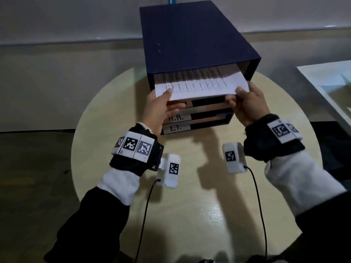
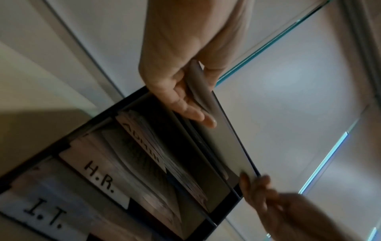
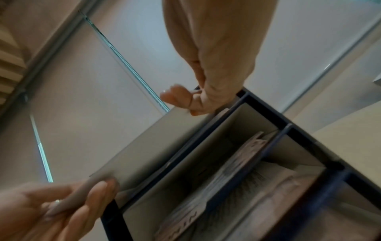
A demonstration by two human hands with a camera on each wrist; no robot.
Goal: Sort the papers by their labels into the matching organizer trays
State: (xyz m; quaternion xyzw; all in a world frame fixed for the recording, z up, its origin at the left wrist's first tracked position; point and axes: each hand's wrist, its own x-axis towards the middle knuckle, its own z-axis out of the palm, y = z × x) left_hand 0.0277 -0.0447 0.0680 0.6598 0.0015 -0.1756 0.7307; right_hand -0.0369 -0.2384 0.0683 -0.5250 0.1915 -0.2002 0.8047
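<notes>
A dark blue organizer (image 1: 190,38) stands at the back of the round table (image 1: 190,215). Its stacked trays carry labels: ADMIN (image 2: 142,143) uppermost, then H.R. (image 1: 176,118) and I.T. (image 1: 175,128). A white printed paper (image 1: 199,86) lies partly inside the top opening, above the ADMIN tray. My left hand (image 1: 170,99) pinches its near left corner, thumb on top. My right hand (image 1: 237,96) pinches the near right corner. In the left wrist view the paper (image 2: 222,138) shows edge-on between both hands. The lower trays hold papers (image 3: 237,179).
A white tray-like object (image 1: 326,82) sits off the table at the right edge. Black cables (image 1: 146,215) run from both wrist cameras across the near half of the table. A pale wall lies behind the organizer.
</notes>
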